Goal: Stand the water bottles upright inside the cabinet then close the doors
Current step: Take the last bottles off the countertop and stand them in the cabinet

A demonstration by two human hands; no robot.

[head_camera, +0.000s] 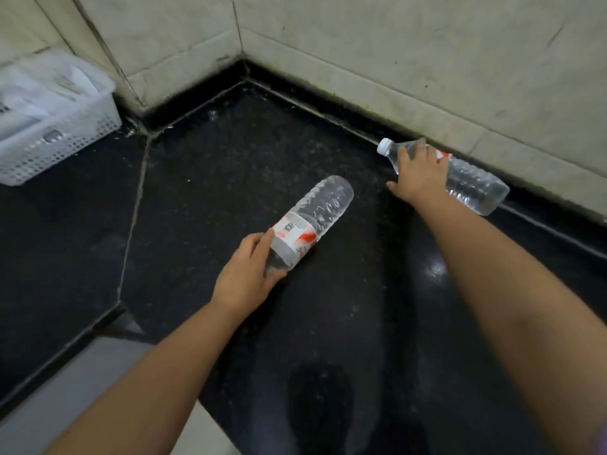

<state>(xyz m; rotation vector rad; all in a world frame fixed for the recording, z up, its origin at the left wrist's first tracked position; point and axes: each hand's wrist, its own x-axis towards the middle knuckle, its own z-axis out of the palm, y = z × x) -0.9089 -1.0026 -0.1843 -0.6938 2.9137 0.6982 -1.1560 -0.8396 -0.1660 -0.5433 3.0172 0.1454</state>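
Two clear plastic water bottles with red and white labels lie on their sides on a black speckled countertop (pixel 230 165). The nearer bottle (pixel 315 218) points its base away from me; my left hand (pixel 244 277) grips its neck end, and the cap is hidden in my palm. The farther bottle (pixel 473 185) lies along the back wall, white cap to the left. My right hand (pixel 418 174) lies over its upper part with the fingers curled around it. No cabinet or doors are in view.
A white perforated plastic basket (pixel 65 126) holding white items stands at the far left. Beige tiled walls (pixel 394 44) meet in a corner behind the counter. The counter's front edge (pixel 59 353) runs along the lower left, with a pale floor below.
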